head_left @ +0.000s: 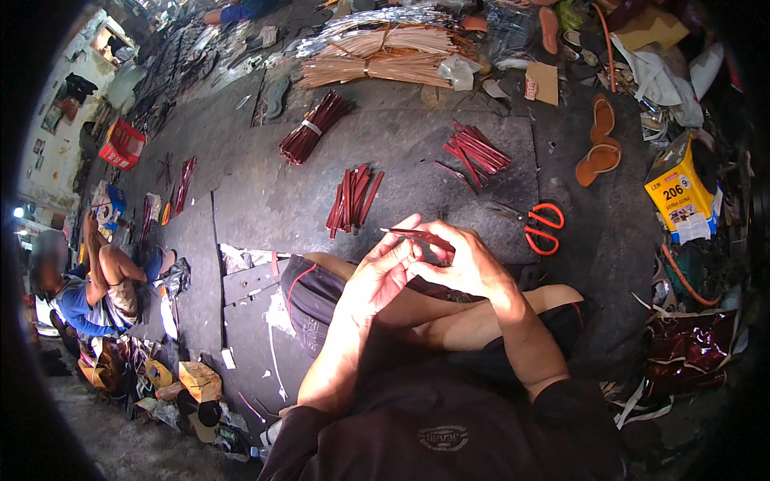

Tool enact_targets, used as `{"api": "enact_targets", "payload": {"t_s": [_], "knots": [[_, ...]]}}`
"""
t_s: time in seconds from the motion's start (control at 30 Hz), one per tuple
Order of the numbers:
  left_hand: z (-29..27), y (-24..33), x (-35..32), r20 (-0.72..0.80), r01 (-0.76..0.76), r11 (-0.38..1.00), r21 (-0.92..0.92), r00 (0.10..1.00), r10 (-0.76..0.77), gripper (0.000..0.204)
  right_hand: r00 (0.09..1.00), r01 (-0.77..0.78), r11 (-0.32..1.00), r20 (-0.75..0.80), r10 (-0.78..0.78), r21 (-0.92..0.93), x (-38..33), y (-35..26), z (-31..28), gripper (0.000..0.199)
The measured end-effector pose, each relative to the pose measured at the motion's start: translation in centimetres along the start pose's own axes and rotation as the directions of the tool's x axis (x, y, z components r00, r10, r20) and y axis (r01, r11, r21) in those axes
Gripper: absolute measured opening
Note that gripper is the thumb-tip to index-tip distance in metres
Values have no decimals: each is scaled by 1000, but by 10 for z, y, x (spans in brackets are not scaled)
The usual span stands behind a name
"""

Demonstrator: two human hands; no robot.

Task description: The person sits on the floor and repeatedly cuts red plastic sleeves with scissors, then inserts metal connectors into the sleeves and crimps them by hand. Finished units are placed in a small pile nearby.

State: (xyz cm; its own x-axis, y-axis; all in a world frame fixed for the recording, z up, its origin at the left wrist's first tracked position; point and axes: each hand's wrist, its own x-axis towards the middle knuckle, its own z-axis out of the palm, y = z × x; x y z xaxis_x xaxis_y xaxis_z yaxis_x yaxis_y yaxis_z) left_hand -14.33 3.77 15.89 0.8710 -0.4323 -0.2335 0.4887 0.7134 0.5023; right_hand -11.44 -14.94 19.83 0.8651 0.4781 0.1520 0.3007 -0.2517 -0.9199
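Note:
Above my crossed legs, a narrow dark red strip point(423, 236) with a pale tip is held between my two hands. My left hand point(383, 276) pinches it near the pale left end. The other end is gripped between the thumb and fingers of my right hand point(464, 260). Just beyond my hands lies a loose pile of dark red strips point(350, 200). A second loose pile of red strips point(478, 148) is farther right, and a bundle of dark red strips point(303, 138) bound with a pale band is farther left. Scissors point(545, 228) with orange handles rest to the right.
Bundles of pale strips point(377, 68) lie at the far side. Brown sandals point(599, 160) and a yellow box point(682, 192) are on the right. A red box point(123, 144) stands at far left, and another person point(92, 280) sits on the left. Dark mats point(265, 192) cover the floor.

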Motion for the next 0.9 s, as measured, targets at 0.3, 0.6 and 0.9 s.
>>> {"api": "enact_targets", "payload": {"t_s": [0.3,0.6,0.9], "knots": [[-4,1,1,151,32,999,-43,988,-25,66,999,26,994,18,-28,103,-3,0,1,46],[3,4,1,179,24,986,-167,984,7,53,999,39,999,10,-39,-8,-3,0,-8,39],[13,18,-11,-143,20,897,441,989,48,21,995,91,992,35,-89,-88,-10,-1,-9,29]]}}
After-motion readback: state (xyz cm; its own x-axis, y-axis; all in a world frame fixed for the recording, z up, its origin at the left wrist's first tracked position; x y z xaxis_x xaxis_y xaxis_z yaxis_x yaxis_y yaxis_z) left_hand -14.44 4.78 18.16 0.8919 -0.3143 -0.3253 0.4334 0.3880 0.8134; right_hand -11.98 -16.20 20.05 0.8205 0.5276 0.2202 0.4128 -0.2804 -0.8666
